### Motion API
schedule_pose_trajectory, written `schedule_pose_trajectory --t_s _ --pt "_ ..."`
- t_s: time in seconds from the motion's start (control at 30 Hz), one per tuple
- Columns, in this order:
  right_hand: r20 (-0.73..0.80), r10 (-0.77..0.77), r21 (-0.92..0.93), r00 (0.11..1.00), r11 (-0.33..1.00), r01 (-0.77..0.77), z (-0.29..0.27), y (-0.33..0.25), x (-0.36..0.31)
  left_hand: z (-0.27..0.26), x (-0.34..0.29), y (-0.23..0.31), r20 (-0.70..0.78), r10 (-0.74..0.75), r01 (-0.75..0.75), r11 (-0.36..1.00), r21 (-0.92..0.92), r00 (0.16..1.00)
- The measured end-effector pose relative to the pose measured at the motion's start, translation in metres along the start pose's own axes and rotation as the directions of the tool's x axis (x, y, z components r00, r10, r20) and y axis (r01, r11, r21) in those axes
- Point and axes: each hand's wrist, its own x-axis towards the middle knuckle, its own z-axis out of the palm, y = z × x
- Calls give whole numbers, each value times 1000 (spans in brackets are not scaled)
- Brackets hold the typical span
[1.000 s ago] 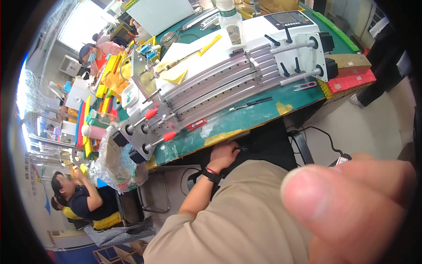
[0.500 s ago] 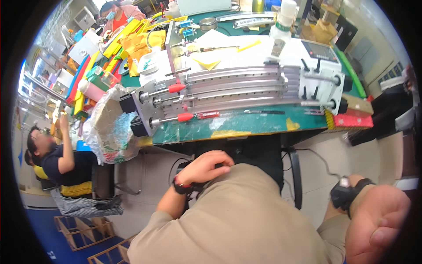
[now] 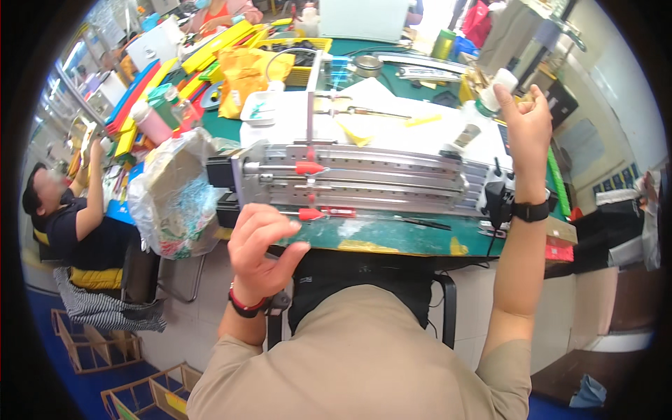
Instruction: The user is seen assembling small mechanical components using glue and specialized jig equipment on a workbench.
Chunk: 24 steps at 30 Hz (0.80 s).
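My right hand (image 3: 526, 126) is raised beside the white cap of a plastic bottle (image 3: 472, 122). Its thumb points up close to the cap, the other fingers are apart, and I cannot tell if it touches. Hovering over the bench's front edge, my left hand (image 3: 260, 245) has bent, spread fingers and nothing in them. Between the hands lies a long metal linear-rail machine (image 3: 378, 175) with black motors at its left end and red-tipped pieces (image 3: 309, 168) on it. A red-handled screwdriver (image 3: 339, 211) and a thin dark tool (image 3: 423, 222) rest along its near side.
A plastic-lined bin (image 3: 175, 203) stands left of the machine. Behind are an orange bag (image 3: 248, 80), a small white tray (image 3: 260, 108), a yellow basket (image 3: 301, 73) and a round metal tin (image 3: 367, 66). Another person (image 3: 59, 217) sits at the left.
My left hand has risen from my lap to the bench edge, fingers spreading. My right hand has moved from low at my right side up to the bottle. The view has shifted.
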Motion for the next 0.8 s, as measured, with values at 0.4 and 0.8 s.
schedule_pose_trajectory --t_s 0.4,0.8 --pt "-479 -202 263 854 896 359 16 -27 5 27 45 -37 81 -98 50 890 454 992" --pt "234 -373 708 898 698 105 108 -91 -145 45 15 -33 -103 -203 219 958 184 974"
